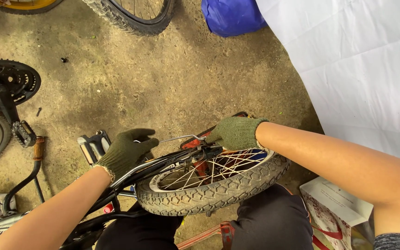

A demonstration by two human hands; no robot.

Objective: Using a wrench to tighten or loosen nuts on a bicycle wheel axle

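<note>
Far left of the grip, a black chainring [6, 82] with crank and pedal [23, 133] rests on the dirt floor [172, 78]; the gloved left hand [125, 150] presses loosely curled on the bicycle frame [137, 169], clasping nothing visibly; from it a thin metal rod [181, 137] runs to the gloved right hand [235, 133], fingers closed around its end; directly beneath this grip sits the small knobby wheel [211, 183]; right of it, a white sheet [362, 69].

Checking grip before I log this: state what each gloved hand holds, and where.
The right hand grips one end of a thin metal rod above the small wheel. The left hand touches its other end; a firm hold cannot be told.
</note>
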